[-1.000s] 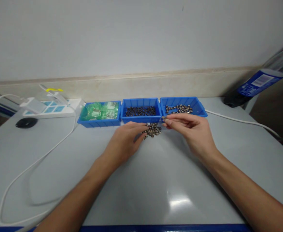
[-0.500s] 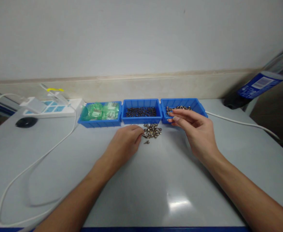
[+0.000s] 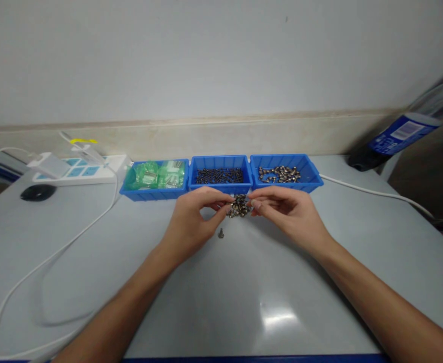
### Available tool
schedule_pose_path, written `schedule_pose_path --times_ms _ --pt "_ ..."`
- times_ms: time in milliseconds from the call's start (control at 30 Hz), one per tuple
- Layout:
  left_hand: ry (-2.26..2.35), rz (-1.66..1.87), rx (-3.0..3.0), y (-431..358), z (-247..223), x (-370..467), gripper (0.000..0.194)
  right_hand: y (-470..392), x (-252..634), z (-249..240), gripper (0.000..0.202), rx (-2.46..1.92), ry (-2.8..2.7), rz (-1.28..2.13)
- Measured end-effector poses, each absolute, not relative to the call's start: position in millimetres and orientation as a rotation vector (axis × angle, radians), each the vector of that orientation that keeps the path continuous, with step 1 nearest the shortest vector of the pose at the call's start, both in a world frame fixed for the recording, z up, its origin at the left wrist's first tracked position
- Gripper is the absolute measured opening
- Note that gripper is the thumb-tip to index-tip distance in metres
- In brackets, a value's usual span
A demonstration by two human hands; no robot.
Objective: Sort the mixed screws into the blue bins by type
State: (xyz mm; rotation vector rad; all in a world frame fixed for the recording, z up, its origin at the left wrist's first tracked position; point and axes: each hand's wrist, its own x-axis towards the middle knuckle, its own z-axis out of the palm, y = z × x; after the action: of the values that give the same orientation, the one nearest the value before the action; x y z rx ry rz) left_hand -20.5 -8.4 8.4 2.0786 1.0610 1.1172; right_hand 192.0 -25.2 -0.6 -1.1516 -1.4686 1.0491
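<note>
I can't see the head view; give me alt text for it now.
A person's left hand and right hand flank a small pile of metal fasteners on a grey table, with one loose fastener nearer the camera. Behind, three blue bins stand in a row, holding, left to right, green-bagged parts, dark screws and shiny fasteners.

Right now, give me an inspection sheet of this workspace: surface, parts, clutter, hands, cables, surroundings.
Surface: grey table, glare toward its front.
Job's things: metal pile in front of the middle bin; loose piece lies nearer the wearer. Left bin contains green bags; middle, dark screws; right bin, metal pieces.
Clutter: black mouse-like object, left; bottle, far right.
Grips: left grip and right grip at either side of the pile; whether they hold anything is unclear.
Cables: left cable loops over the table; right cable runs right from beside the right bin.
Surroundings: pale wall behind; power strip, left. Other people: nothing seen.
</note>
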Motion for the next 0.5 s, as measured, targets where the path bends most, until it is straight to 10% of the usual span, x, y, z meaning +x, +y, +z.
schedule_pose_path --times_ms 500 --pt "0.953 1.071 1.68 -12.1 6.8 -18.4 0.033 -26.7 193.2 -0.8 0.018 -1.093 -1.612 1.213"
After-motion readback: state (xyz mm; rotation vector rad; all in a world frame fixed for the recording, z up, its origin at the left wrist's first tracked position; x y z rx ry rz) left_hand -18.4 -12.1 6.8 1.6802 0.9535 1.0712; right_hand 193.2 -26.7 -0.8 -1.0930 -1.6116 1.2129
